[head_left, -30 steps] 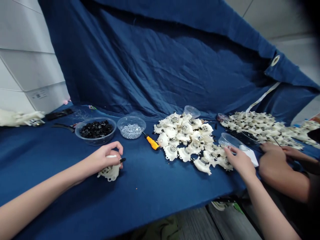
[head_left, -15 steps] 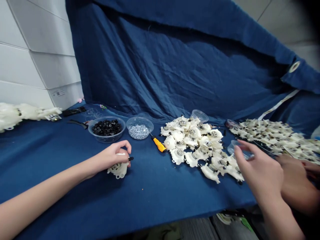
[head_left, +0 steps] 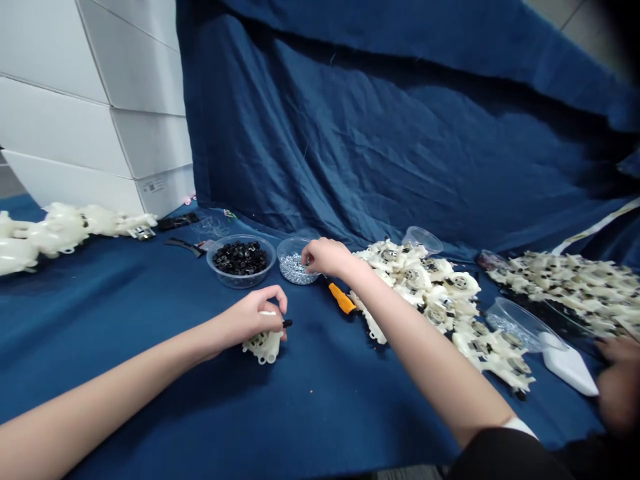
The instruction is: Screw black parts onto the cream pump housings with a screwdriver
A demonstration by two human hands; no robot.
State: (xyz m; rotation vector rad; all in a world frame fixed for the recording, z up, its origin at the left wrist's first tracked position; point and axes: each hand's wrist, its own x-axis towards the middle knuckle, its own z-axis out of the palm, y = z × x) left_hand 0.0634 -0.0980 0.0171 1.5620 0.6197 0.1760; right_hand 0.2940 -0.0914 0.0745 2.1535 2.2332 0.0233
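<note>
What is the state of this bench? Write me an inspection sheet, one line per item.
surface: blue cloth covers the table and rises behind it.
job's things: white plastic housing on the cloth; bowl of silver screws; bowl of black parts; orange-handled screwdriver beside the screw bowl.
clutter: pile of white housings mid-table; second pile far right; white parts far left; clear cup; clear bowl.
grips: left hand closed on the housing; right hand at the screw bowl, pinch unclear.
cables: nothing seen.
surroundings: white boxes stacked left; another person's hand at the right edge.
</note>
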